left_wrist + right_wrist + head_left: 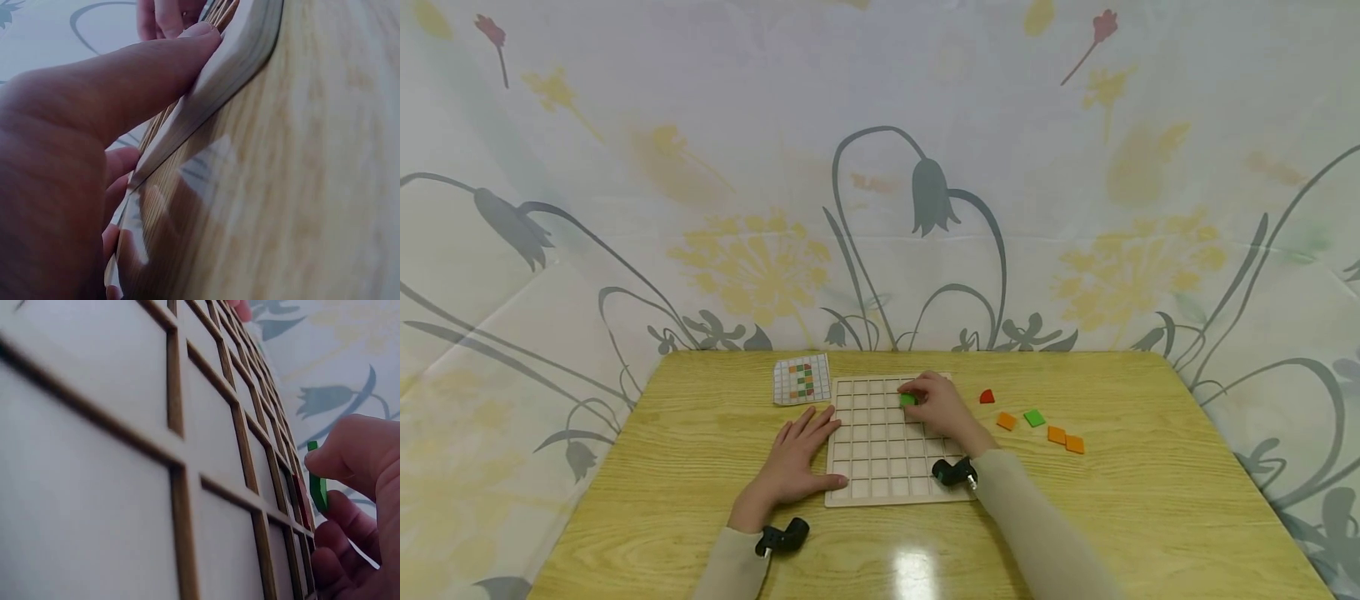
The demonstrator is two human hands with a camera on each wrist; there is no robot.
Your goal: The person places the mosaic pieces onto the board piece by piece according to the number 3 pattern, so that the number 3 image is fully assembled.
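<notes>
A pale wooden board point(878, 450) with a grid of square recesses lies on the table. Over its far right part, my right hand point(942, 410) pinches a green square tile point(907, 400) between thumb and fingertips. In the right wrist view the green tile point(317, 478) is tilted on edge, just off the board, and a red tile point(302, 499) sits in a recess beside it. My left hand point(797, 462) rests at the board's left edge, fingers spread. Its thumb point(150, 78) lies on the rim of the board point(240, 59) in the left wrist view.
A printed card point(802, 380) with a coloured grid pattern lies left of the board's far corner. To the right are a red quarter-round tile point(987, 397), a green tile point(1034, 417), an orange tile point(1007, 421) and two touching orange tiles point(1066, 440). A patterned cloth point(880, 275) hangs behind.
</notes>
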